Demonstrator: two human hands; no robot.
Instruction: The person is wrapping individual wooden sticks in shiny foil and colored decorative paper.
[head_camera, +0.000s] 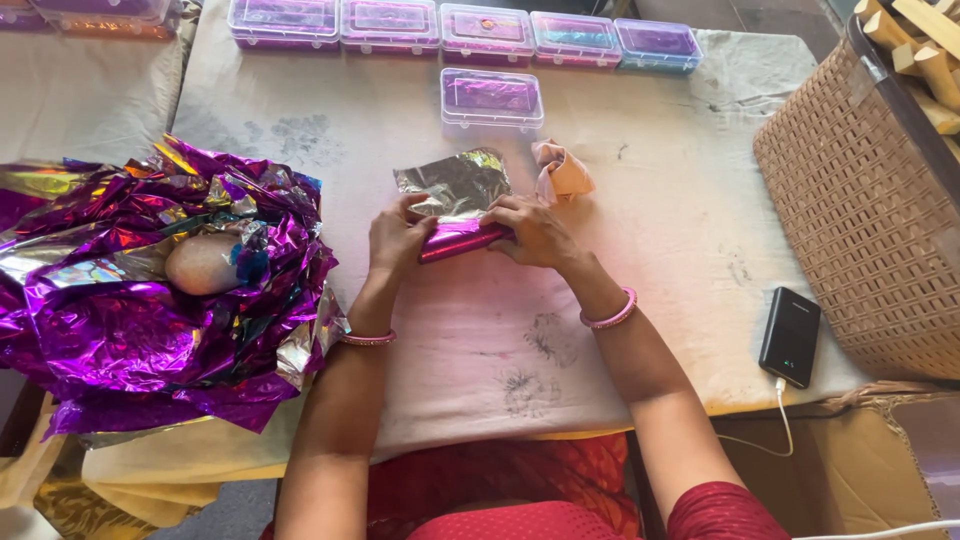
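**Head view: both hands rolling a small object in magenta foil**

Head camera looks down at a cloth-covered table (640, 300). Left hand (397, 238) and right hand (535, 232) both clamp a short roll of magenta foil (462, 239), one hand at each end, fingers curled over the top, thumbs underneath as far as I can tell. Neither hand is open. Loose end of the foil sheet (455, 183) sticks up just beyond the hands, silver side showing, not yet wrapped. What's inside the roll is hidden.

Step, as I judge it: mid-wrap, roll partly formed. Next move likely calls for turning the roll away from the body to take up the loose flap, keeping it tight, then closing the ends.

Around the hands: crumpled peach cloth (562, 172) just beyond the right hand. Clear plastic box (491, 98) further out, and a row of similar boxes (465, 27) at the far edge. Big heap of purple foil sheets (150, 290) left of the left hand, with a round stone-like lump (203, 264) resting on it. Black power bank (790, 336) with a white cable near the right forearm; woven basket (860, 220) of wooden pieces beyond that.
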